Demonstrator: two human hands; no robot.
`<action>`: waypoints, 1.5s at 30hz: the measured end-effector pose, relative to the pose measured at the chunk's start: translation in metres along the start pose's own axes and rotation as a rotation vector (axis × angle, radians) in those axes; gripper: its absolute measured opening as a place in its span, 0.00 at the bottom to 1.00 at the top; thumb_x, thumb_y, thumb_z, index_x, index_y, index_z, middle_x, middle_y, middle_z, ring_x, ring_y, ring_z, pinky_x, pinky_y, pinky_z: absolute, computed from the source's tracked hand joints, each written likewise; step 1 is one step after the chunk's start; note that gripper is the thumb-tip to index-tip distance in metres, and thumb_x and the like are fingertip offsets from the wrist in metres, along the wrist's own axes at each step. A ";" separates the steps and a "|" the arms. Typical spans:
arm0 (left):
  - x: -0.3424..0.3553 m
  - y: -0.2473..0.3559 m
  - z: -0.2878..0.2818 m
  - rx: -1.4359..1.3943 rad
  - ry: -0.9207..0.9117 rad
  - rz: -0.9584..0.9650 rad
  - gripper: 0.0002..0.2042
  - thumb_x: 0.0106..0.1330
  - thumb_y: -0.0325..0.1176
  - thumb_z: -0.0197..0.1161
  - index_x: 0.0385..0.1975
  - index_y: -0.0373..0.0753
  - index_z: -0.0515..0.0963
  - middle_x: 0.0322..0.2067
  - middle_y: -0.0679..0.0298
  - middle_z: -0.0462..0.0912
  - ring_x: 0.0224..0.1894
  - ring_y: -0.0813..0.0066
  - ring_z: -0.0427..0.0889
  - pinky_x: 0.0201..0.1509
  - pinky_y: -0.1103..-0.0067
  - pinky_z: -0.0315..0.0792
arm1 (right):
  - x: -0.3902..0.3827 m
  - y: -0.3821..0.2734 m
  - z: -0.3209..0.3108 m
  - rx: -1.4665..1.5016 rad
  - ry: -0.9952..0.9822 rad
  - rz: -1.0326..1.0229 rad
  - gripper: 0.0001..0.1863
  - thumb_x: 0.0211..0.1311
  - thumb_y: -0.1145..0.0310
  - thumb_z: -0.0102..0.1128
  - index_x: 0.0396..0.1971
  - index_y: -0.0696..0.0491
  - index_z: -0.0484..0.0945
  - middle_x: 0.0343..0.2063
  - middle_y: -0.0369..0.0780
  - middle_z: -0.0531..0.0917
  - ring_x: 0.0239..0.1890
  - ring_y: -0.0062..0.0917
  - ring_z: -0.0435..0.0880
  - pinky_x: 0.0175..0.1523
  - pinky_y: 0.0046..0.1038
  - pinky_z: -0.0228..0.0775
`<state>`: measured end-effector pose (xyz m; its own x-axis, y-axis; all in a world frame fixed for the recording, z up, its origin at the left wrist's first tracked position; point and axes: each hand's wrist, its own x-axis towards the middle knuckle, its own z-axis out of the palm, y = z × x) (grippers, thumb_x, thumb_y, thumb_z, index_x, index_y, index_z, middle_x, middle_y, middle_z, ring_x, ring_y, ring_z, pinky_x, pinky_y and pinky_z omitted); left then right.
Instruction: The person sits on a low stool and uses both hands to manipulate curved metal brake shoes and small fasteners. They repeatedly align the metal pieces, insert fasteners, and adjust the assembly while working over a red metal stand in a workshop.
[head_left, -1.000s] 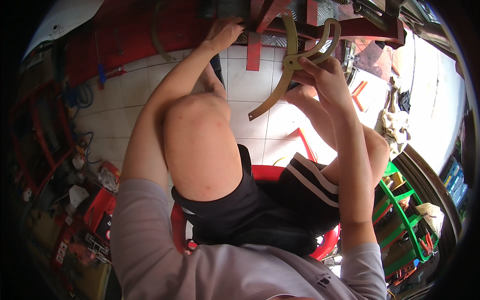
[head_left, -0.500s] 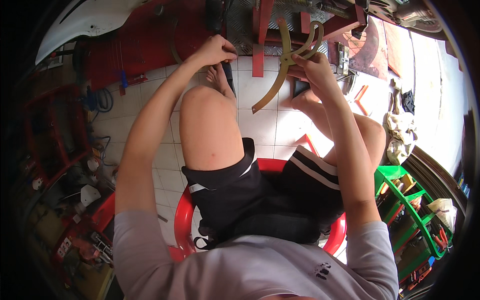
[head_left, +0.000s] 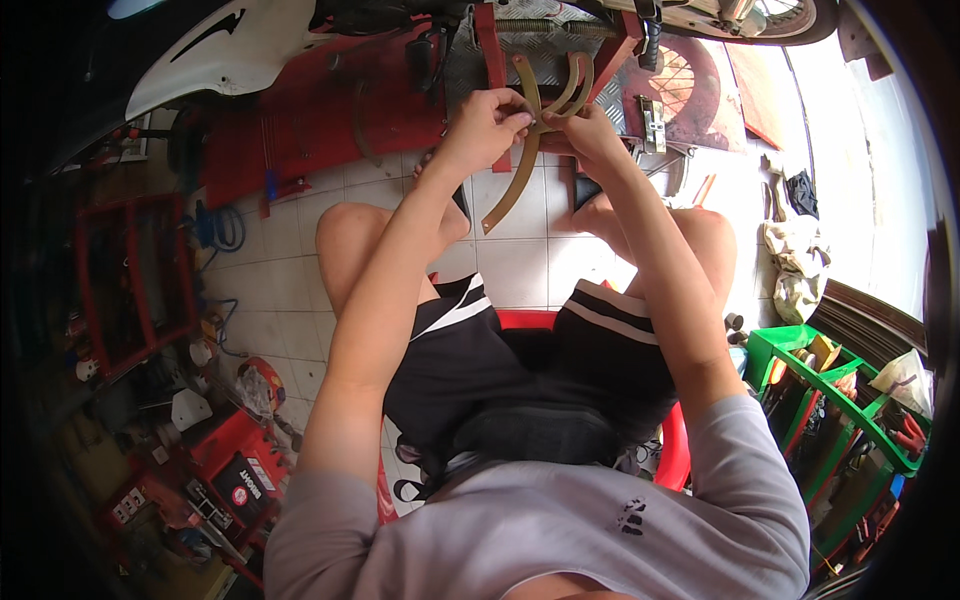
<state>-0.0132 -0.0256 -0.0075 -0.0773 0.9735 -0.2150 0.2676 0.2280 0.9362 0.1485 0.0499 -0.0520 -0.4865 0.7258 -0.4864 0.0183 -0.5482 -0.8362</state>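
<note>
In front of my knees, my right hand (head_left: 592,140) grips a flat, brass-coloured metal bracket (head_left: 510,195) close to its middle. The bracket has several curved arms with small holes at the ends; the longest arm points down toward the floor. My left hand (head_left: 482,130) is beside that middle, thumb and fingers pinched against or just at it. Whatever the left fingertips hold, if anything, is too small or hidden to make out.
Past my hands are a red stand bar (head_left: 490,45) and a red platform (head_left: 320,100) beneath a motorcycle's white panel (head_left: 225,60). A green tool rack (head_left: 835,375) stands right, a red-framed cabinet (head_left: 135,275) left. A blue hose (head_left: 222,230) lies on the tiled floor (head_left: 520,270).
My left hand has moved right to meet the bracket's middle. The right hand and bracket have shifted slightly left, and the whole view has shifted. My left knee has swung outward.
</note>
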 end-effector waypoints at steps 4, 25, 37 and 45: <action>0.006 -0.007 0.002 -0.039 0.036 0.045 0.06 0.64 0.22 0.60 0.39 0.31 0.79 0.31 0.64 0.84 0.30 0.80 0.82 0.35 0.81 0.76 | -0.007 -0.009 -0.003 -0.002 0.020 0.004 0.12 0.62 0.75 0.58 0.40 0.70 0.77 0.38 0.51 0.83 0.39 0.37 0.86 0.47 0.35 0.83; 0.020 -0.010 0.026 0.371 0.429 0.637 0.07 0.54 0.20 0.65 0.33 0.35 0.82 0.29 0.58 0.83 0.29 0.63 0.84 0.33 0.74 0.77 | -0.014 -0.016 0.000 0.166 -0.062 0.010 0.13 0.65 0.71 0.56 0.41 0.67 0.75 0.39 0.49 0.81 0.40 0.35 0.84 0.50 0.34 0.81; 0.014 -0.008 0.030 0.316 0.453 0.502 0.12 0.51 0.23 0.70 0.37 0.38 0.84 0.26 0.62 0.86 0.25 0.78 0.82 0.28 0.82 0.74 | -0.014 -0.020 -0.001 0.213 0.007 0.012 0.12 0.67 0.73 0.52 0.42 0.68 0.74 0.41 0.51 0.81 0.42 0.39 0.85 0.51 0.37 0.81; 0.011 0.004 0.021 0.256 0.347 0.250 0.08 0.56 0.27 0.69 0.35 0.37 0.85 0.20 0.64 0.85 0.22 0.82 0.81 0.27 0.85 0.73 | -0.014 -0.018 -0.002 0.184 0.010 0.003 0.13 0.65 0.74 0.54 0.41 0.70 0.74 0.38 0.52 0.82 0.40 0.39 0.85 0.50 0.36 0.81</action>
<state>0.0069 -0.0140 -0.0117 -0.2845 0.9464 0.1531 0.5430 0.0274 0.8393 0.1567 0.0510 -0.0308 -0.4781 0.7275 -0.4920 -0.1409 -0.6165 -0.7746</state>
